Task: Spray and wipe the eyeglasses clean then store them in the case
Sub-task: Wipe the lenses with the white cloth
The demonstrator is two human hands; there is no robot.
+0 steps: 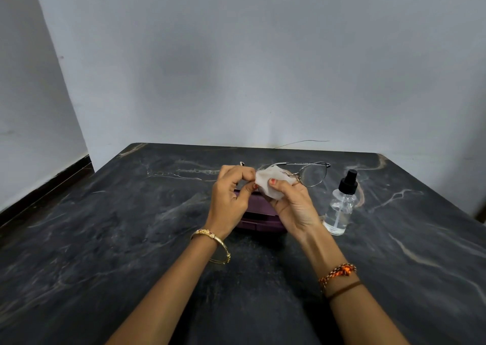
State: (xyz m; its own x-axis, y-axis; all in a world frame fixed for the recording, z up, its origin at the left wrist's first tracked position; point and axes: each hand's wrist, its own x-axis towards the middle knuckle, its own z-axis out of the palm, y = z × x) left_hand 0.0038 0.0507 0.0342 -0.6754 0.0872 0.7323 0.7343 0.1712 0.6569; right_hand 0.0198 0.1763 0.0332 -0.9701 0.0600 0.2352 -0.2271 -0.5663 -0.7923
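Thin metal-framed eyeglasses [314, 174] are held above the dark marble table [131, 239]. My left hand [231, 194] pinches the left end of the frame with curled fingers. My right hand [292, 202] grips a small white cloth [271, 180] folded over one lens, thumb on top. The other lens sticks out to the right, uncovered. Below my hands lies a purple glasses case [259, 217], mostly hidden by them. A clear spray bottle [340, 208] with a black pump top stands upright to the right of my right hand.
The table's far edge meets a pale wall [236, 68]. A thin wire [302, 142] lies along that edge. Bare dark marble stretches to the left and right of my arms.
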